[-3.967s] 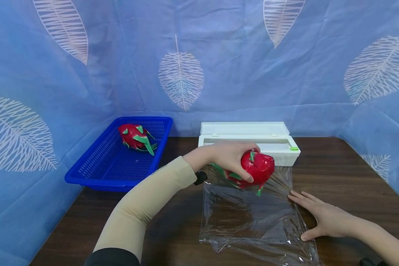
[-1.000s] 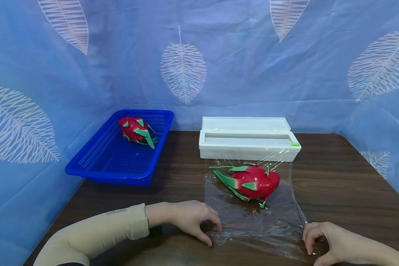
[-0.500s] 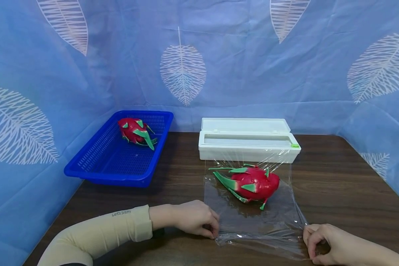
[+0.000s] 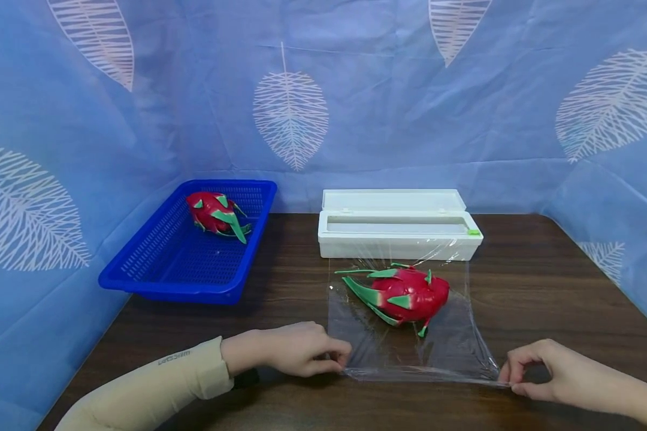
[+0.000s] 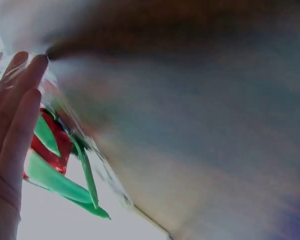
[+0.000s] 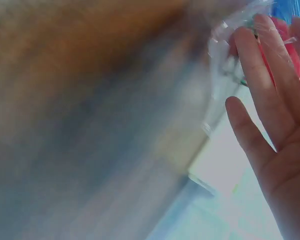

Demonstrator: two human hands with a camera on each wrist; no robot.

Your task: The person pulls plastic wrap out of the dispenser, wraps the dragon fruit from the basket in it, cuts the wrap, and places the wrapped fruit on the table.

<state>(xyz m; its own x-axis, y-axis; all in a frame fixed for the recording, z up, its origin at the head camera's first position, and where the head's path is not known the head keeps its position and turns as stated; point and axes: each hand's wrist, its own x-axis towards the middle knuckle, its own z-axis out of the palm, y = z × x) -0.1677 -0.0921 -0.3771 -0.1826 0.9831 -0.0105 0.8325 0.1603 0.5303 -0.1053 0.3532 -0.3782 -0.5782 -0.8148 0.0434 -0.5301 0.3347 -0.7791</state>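
A sheet of clear plastic wrap [image 4: 410, 359] runs from the white wrap dispenser box [image 4: 399, 246] toward the front of the table. On it lies a red dragon fruit [image 4: 415, 293] with green scales pointing left. My left hand [image 4: 302, 350] pinches the wrap's near left corner. At the near right corner, my right hand [image 4: 550, 371] pinches the film between thumb and fingers. The front edge stretches nearly straight between both hands. In the left wrist view, the fruit's green scales [image 5: 60, 180] show beyond the fingers; the right wrist view shows film [image 6: 220, 65] at the fingertips.
A blue plastic basket [image 4: 172, 292] stands at the back left with a second dragon fruit [image 4: 214, 212] inside. The dispenser's lid [image 4: 393, 199] is raised, and a green slider [image 4: 473, 232] sits at its right end. A blue leaf-print cloth [image 4: 356, 120] hangs behind the brown table [image 4: 544, 269].
My left hand has set the dragon fruit down on the wrap and moved to the film's near left corner. Both hands have taken hold of the corners, and the crumpled front edge has straightened.
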